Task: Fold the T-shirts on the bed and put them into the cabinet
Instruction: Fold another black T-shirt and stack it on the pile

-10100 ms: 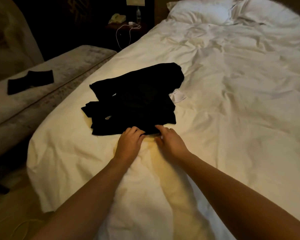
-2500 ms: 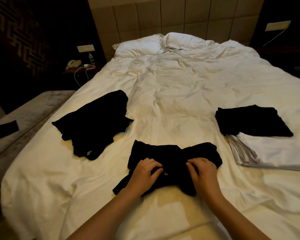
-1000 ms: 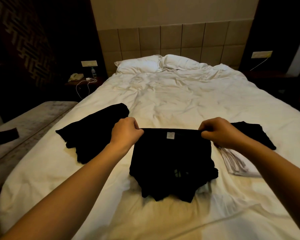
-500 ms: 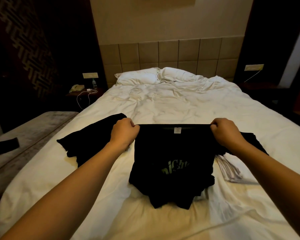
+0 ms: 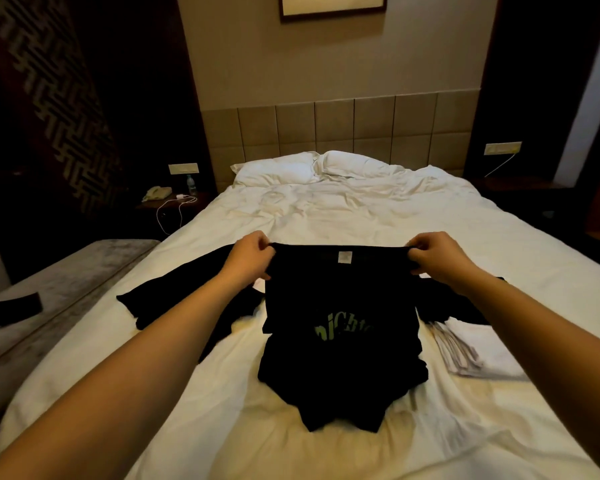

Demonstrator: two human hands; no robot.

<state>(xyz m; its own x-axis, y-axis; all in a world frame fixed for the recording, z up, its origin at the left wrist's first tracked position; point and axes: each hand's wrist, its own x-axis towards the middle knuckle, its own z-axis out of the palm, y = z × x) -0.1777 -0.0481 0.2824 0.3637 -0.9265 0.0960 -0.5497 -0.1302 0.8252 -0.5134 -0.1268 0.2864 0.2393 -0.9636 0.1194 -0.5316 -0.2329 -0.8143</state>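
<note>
I hold a black T-shirt (image 5: 340, 306) with green lettering up over the white bed (image 5: 343, 216). My left hand (image 5: 248, 259) pinches its top left edge and my right hand (image 5: 437, 259) pinches its top right edge. A small white label shows at the middle of the top edge. The shirt's lower part rests bunched on the sheet. A pile of black T-shirts (image 5: 146, 306) lies on the bed to the left, partly behind my left arm. A folded black T-shirt (image 5: 444, 306) lies to the right, mostly hidden by my right arm. No cabinet is in view.
A folded white and striped garment (image 5: 471, 355) lies under the right black shirt. A grey bench (image 5: 66, 271) with a dark item (image 5: 11, 308) stands left of the bed. A nightstand (image 5: 170, 199) holds a phone, bottle and white cable. Pillows (image 5: 312, 168) lie at the headboard.
I picked the crumpled black shirt off the sheet by its top edge and raised it. My hands have moved a little further apart, stretching the edge, and the green lettering now shows.
</note>
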